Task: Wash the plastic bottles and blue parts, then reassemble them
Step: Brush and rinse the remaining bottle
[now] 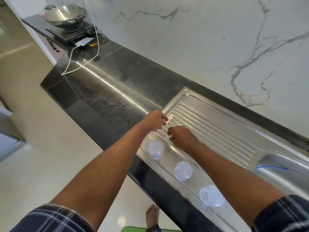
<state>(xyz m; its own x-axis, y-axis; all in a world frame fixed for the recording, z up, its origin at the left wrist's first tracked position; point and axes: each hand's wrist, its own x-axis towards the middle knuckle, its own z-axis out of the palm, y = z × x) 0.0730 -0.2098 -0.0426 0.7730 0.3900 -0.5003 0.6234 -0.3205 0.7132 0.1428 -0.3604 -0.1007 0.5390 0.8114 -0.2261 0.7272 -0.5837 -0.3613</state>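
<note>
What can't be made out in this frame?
Head view:
1. What the left hand and right hand hold: the hands' own backs and blur hide each grip.
2. Sink basin: cut off by the right edge; only a blue streak shows.
3. Bottles: seen end-on, blurred; caps indiscernible.

Colour reference — bottles (183, 170): clear plastic, pale blue-white cast; far-left bottle (155, 149) carries a blue label band
Drainboard (217, 124): silver-grey steel, parallel ribbed pattern
Countertop (117, 91): black, finely speckled
Wall (200, 39): white marble pattern, grey veining
Sleeves (55, 220): dark navy plaid, white lines
Mat (127, 229) — green
Cable (80, 64): white
</note>
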